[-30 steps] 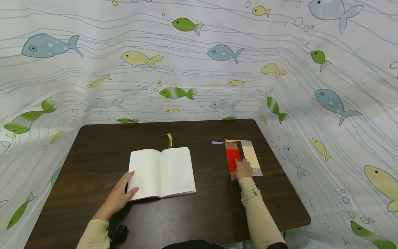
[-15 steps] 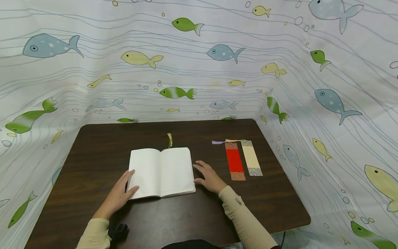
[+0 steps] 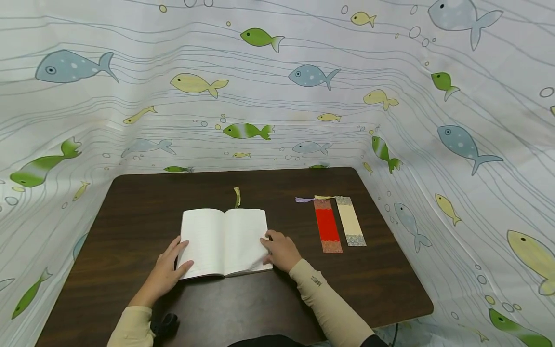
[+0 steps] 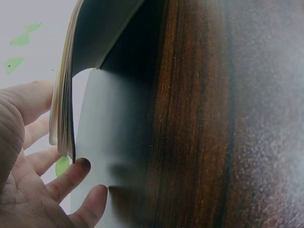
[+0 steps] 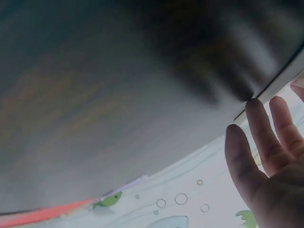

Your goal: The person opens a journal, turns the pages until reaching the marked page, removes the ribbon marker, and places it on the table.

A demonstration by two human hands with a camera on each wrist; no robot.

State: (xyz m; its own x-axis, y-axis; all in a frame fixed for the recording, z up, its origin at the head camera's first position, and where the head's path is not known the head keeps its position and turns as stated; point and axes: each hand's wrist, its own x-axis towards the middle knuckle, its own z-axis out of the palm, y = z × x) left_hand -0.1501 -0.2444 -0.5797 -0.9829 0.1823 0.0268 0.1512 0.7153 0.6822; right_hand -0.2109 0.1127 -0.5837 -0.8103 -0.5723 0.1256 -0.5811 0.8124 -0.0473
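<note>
An open notebook (image 3: 244, 236) with pale pages lies in the middle of the table. My left hand (image 3: 162, 272) grips its left edge, the thumb over the page and some fingers against the dark cover, as the left wrist view shows. At the right edge, my right hand (image 3: 282, 250) has its thumb and fingertips on the right page, pinching it where its lower corner lifts a little. In the right wrist view, three fingers (image 5: 261, 137) reach out fairly straight beside the notebook's edge; the thumb is out of sight. A yellow tassel (image 3: 237, 196) sticks out above the spine.
To the right lie a red bookmark (image 3: 327, 224) with a purple tassel (image 3: 305, 199) and a cream bookmark (image 3: 350, 219). A dark strap-like object (image 3: 166, 325) sits beside the left forearm. Fish-print curtain (image 3: 260, 96) encloses the brown table (image 3: 143, 207).
My right hand has moved left from the red bookmark to the notebook's right edge, where the page corner now lifts. The left hand has stayed put.
</note>
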